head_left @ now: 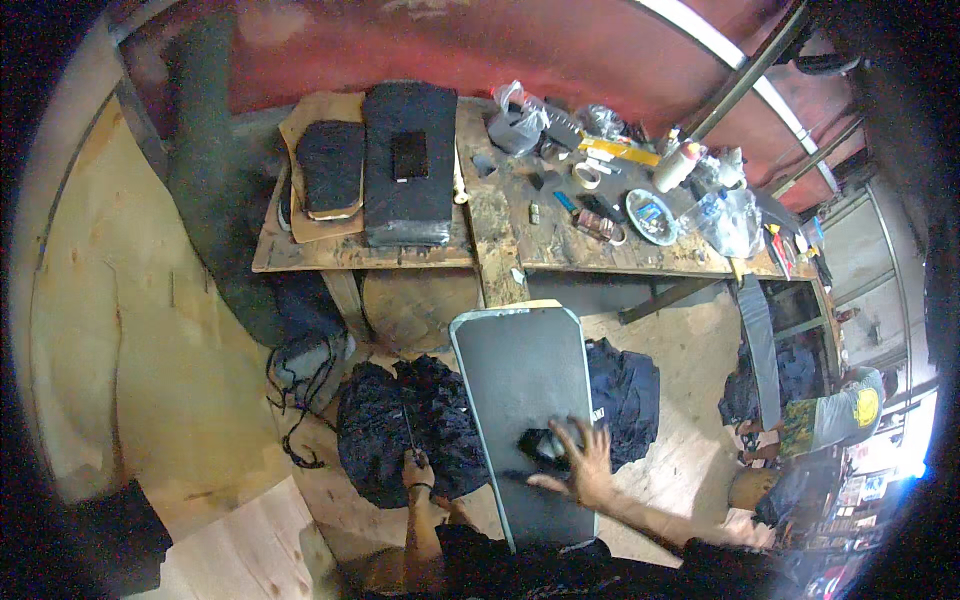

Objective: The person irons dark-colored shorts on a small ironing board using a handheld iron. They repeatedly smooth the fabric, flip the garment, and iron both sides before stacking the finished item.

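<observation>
A long grey board [525, 370] with cut corners and a pale edge leans lengthwise in front of me, its far end at the workbench. Over its right side my right hand [585, 468] is spread, with fingers apart. Next to the fingertips lies a small black piece [545, 446] with a light grey patch; whether I touch it is not clear. My left hand [418, 470] is closed around a thin, dark, pointed tool [407, 428], its exact kind too small to make out. Crumpled black fabric [375, 430] lies under that tool, left of the board.
More dark fabric [630, 405] sits right of the board. The wooden workbench [420, 257] carries black sheets [410, 210], tape [586, 176], a bottle [676, 167], a round dish [651, 217] and plastic bags. A plywood sheet [170, 350] stands left. Another person [840, 412] works at the right.
</observation>
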A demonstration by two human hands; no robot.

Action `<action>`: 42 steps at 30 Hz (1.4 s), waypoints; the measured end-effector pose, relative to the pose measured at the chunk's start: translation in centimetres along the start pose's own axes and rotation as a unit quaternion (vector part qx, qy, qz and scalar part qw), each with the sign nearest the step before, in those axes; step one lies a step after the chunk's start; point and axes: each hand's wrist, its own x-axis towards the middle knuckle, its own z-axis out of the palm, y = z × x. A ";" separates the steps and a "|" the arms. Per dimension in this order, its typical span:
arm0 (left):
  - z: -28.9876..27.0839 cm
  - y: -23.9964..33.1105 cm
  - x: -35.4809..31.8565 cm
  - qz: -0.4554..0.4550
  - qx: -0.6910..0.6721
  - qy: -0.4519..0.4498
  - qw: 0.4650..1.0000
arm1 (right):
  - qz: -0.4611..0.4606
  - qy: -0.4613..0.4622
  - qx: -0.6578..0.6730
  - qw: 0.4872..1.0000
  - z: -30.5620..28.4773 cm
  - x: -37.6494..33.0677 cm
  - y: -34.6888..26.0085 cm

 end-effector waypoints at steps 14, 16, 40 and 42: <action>-3.4 -3.2 -0.6 0.105 -0.119 0.046 0.986 | 0.091 -0.014 -0.107 0.990 13.0 50.3 21.7; -3.2 -3.2 -0.8 0.040 -0.071 0.038 0.996 | 0.131 0.020 -0.068 0.989 9.3 47.3 18.6; -5.0 -3.1 -3.7 0.124 -0.264 -0.024 0.956 | -0.108 -0.266 0.055 0.956 34.7 0.1 -10.1; -5.7 -3.0 -3.6 0.130 -0.303 -0.021 0.944 | -0.162 -0.268 0.017 0.950 36.8 0.7 -8.3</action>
